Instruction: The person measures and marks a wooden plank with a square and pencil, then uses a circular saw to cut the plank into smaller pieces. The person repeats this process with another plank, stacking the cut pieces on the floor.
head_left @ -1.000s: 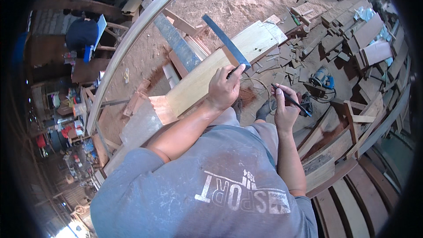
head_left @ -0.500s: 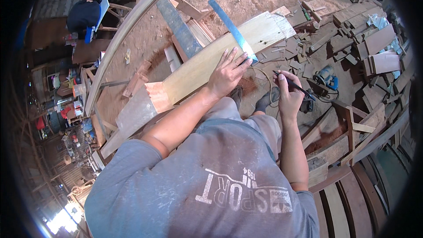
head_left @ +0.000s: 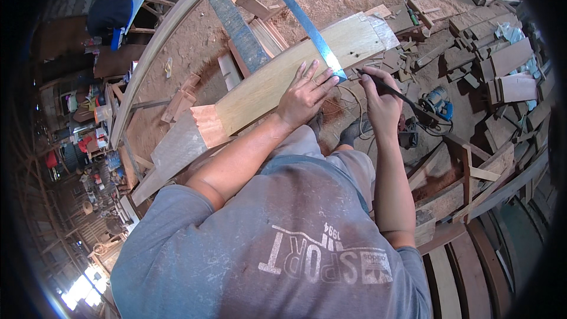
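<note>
A pale wooden board [head_left: 254, 97] lies slanting in front of me, its far right end rough and pale. Across it runs a blue-and-silver metal try square [head_left: 316, 35], whose blue end sits at the board's near edge. My left hand [head_left: 305, 95] lies on the board with its fingers spread, the fingertips against the square's near end. My right hand [head_left: 383, 97] is closed round a slim dark pencil-like marking tool [head_left: 394, 90]. Its tip points at the board's near edge, just right of the square; whether it touches the wood I cannot tell.
Beneath the board is a grey support beam [head_left: 239, 32]. A blue power tool [head_left: 438, 103] with a cord rests on the floor to the right, among many wood offcuts [head_left: 460, 59]. A long curved timber [head_left: 159, 41] stands at the left. Another person [head_left: 109, 15] is at the far left.
My right hand has moved up and slightly left, bringing the marking tool's tip close to the board's edge beside the square. My left hand stays in place on the board.
</note>
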{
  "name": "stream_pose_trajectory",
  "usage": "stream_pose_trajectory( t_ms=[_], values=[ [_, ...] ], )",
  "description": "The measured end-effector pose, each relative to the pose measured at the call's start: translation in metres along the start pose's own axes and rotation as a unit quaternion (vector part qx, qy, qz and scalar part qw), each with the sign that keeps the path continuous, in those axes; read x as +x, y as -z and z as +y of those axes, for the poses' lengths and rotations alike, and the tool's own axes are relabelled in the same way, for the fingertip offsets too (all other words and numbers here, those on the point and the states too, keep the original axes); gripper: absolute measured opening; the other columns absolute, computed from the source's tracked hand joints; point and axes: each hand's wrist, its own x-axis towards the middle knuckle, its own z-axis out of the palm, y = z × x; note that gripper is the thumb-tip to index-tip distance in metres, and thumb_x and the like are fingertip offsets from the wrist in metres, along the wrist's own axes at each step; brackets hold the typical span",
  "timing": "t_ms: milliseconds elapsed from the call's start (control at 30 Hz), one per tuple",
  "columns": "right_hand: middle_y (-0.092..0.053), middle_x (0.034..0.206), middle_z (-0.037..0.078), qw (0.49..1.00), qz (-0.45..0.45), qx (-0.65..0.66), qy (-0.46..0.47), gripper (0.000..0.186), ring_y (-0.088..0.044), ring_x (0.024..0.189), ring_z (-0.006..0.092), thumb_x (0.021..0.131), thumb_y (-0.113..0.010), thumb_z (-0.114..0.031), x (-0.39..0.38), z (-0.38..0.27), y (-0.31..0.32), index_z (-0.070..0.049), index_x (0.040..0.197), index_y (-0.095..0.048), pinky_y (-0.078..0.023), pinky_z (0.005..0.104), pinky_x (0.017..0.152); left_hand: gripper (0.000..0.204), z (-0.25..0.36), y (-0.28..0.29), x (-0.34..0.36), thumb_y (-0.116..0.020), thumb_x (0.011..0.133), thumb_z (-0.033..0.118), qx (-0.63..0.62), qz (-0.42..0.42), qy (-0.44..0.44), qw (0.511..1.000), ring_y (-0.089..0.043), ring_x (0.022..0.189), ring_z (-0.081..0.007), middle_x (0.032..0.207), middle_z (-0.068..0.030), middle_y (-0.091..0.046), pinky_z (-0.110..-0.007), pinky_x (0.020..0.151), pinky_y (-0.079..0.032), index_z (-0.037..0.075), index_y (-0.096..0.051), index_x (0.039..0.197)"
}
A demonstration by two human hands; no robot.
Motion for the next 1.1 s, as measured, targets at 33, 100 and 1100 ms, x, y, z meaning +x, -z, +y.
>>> stream_pose_trajectory(
  t_ms=[33, 100, 1100],
  values=[
    [-0.081, 0.101, 0.008, 1.000, -0.009, -0.017, -0.003, 0.018, -0.076, 0.100, 0.0134, 0.102, -0.075, -0.009, 0.004, -0.003, -0.005, 0.002, 0.116, -0.077, -0.058, 0.0289, 0.086, 0.045, 0.000, 0.002, 0.000, -0.076, 0.098, 0.016, -0.002, -0.004, 0.001, 1.000, -0.055, 0.148, -0.0463, 0.149, -0.0091, -0.070, -0.066, 0.124, -0.039, 0.019, -0.074, 0.143],
    [-0.082, 0.101, 0.011, 0.999, -0.046, -0.015, 0.001, 0.019, -0.077, 0.096, 0.0150, 0.101, -0.076, -0.012, 0.009, -0.009, -0.012, 0.000, 0.116, -0.078, -0.059, 0.0310, 0.085, 0.047, 0.001, 0.003, 0.000, -0.077, 0.097, 0.014, -0.004, -0.007, 0.001, 1.000, -0.054, 0.148, -0.0468, 0.150, -0.0095, -0.069, -0.066, 0.124, -0.039, 0.019, -0.073, 0.144],
    [-0.070, 0.144, 0.016, 0.782, 0.292, -0.457, 0.307, 0.050, -0.054, 0.148, 0.0393, 0.093, -0.087, -0.024, -0.143, -0.158, 0.102, -0.009, 0.137, -0.069, -0.040, 0.0532, 0.124, 0.029, 0.148, 0.128, 0.135, -0.080, 0.094, -0.003, -0.350, 0.063, -0.317, 0.879, -0.077, 0.077, -0.0267, 0.097, -0.0174, -0.078, -0.037, 0.066, -0.060, -0.002, -0.077, 0.122]
  ],
)
